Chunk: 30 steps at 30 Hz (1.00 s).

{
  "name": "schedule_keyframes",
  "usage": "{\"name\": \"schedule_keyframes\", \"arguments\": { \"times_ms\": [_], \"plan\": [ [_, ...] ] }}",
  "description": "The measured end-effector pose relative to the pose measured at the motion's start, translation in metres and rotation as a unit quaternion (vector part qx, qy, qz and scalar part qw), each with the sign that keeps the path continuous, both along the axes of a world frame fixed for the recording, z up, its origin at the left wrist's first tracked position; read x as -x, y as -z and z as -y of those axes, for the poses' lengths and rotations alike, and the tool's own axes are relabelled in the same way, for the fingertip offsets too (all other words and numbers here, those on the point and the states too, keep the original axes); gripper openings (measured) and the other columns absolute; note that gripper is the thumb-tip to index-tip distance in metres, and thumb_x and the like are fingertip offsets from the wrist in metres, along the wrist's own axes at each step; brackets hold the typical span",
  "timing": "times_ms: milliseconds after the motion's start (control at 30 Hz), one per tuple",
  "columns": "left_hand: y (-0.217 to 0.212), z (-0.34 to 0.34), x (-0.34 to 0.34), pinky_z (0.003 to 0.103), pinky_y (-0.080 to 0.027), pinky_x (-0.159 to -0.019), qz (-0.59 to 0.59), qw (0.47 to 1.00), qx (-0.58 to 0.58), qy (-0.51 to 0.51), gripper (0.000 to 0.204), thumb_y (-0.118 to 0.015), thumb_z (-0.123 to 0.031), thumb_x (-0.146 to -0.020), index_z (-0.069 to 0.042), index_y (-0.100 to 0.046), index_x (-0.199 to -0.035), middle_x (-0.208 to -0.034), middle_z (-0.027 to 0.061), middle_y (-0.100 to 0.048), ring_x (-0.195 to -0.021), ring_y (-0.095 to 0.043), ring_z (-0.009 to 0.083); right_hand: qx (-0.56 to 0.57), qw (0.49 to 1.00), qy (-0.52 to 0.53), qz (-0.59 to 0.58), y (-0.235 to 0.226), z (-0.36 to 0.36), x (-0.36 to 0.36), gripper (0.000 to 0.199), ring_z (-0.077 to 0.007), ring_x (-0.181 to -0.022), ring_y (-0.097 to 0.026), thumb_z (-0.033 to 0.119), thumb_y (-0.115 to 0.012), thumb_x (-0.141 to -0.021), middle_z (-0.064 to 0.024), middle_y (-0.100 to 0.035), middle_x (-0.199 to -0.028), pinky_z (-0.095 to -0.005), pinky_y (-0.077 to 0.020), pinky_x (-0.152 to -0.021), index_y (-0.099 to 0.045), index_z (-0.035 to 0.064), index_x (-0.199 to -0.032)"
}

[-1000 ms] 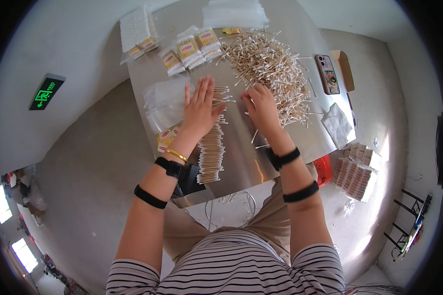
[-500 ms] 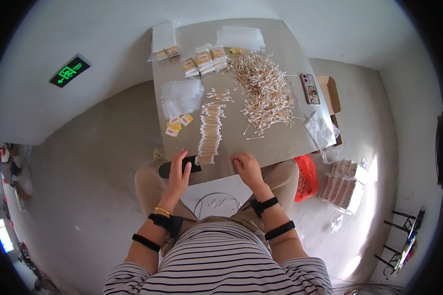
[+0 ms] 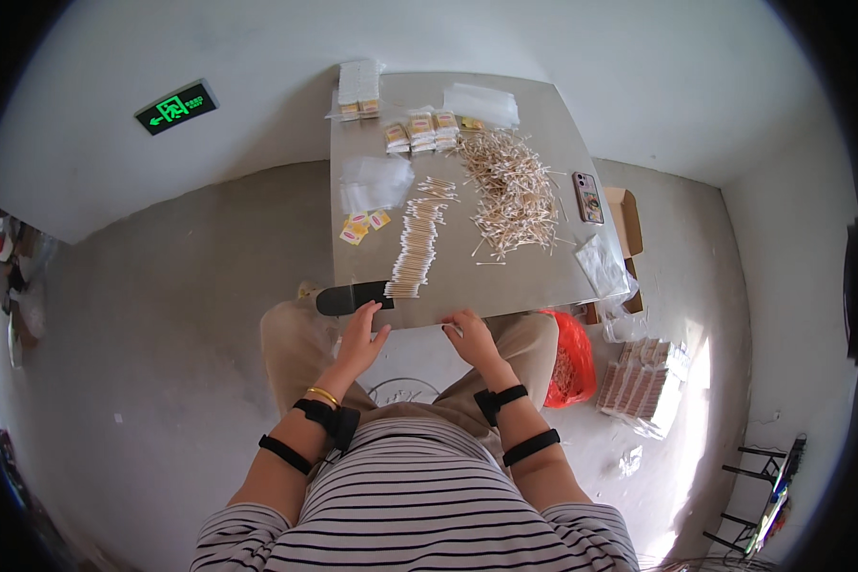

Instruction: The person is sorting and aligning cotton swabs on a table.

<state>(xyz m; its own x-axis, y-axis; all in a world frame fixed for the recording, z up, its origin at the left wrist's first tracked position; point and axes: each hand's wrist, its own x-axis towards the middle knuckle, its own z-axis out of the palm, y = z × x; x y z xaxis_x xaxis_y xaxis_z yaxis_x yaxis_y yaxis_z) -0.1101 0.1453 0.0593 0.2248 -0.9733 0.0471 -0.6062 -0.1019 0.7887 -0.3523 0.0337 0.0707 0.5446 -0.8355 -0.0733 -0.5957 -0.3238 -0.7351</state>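
Grey table (image 3: 505, 276), heaped pale cotton swabs (image 3: 510, 191)

On your far left wall hangs a green exit sign (image 3: 175, 106). A phone (image 3: 588, 197) lies near the table's right edge, with a cardboard box (image 3: 629, 214) just beyond it on the floor. A red bag (image 3: 569, 360) sits below that corner, beside stacked packets in clear wrap (image 3: 643, 381).
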Motion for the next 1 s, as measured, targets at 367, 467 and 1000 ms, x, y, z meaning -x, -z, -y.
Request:
{"name": "schedule_keyframes", "arguments": {
  "times_ms": [367, 467, 1000],
  "plan": [
    [0.010, 0.002, -0.004, 0.042, -0.039, -0.110, 0.077, 0.997, -0.019, 0.017, 0.055, -0.067, -0.024, -0.093, -0.001, -0.047, -0.139, -0.144, 0.0199, -0.049, -0.131, -0.048, 0.0373, 0.004, 0.998, -0.056, -0.030, 0.010, -0.039, -0.006, 0.028, -0.0377, -0.104, -0.062, 0.022, -0.068, -0.089, -0.0158, -0.065, -0.114, -0.0453, -0.0507, -0.091, -0.069, 0.0036, -0.109],
    [0.012, 0.017, 0.000, 0.048, -0.032, -0.115, 0.103, 0.994, -0.020, 0.030, 0.069, -0.065, -0.028, -0.092, 0.000, -0.036, -0.148, -0.149, 0.0185, -0.046, -0.138, -0.043, 0.0351, 0.024, 0.998, -0.058, -0.029, 0.015, -0.043, -0.005, 0.029, -0.0380, -0.104, -0.063, 0.022, -0.068, -0.089, -0.0160, -0.065, -0.115, -0.0451, -0.0513, -0.090, -0.068, 0.0036, -0.112],
    [0.025, 0.074, 0.020, 0.052, -0.006, -0.124, 0.353, 0.920, -0.029, 0.165, 0.081, -0.052, -0.048, -0.097, -0.007, -0.019, -0.159, -0.166, 0.0137, -0.015, -0.154, -0.012, 0.0279, -0.006, 1.000, -0.012, -0.024, 0.015, -0.053, 0.014, 0.028, -0.0366, -0.103, -0.064, 0.023, -0.068, -0.090, -0.0151, -0.066, -0.113, -0.0445, -0.0527, -0.087, -0.068, 0.0048, -0.112]
  ]
}}
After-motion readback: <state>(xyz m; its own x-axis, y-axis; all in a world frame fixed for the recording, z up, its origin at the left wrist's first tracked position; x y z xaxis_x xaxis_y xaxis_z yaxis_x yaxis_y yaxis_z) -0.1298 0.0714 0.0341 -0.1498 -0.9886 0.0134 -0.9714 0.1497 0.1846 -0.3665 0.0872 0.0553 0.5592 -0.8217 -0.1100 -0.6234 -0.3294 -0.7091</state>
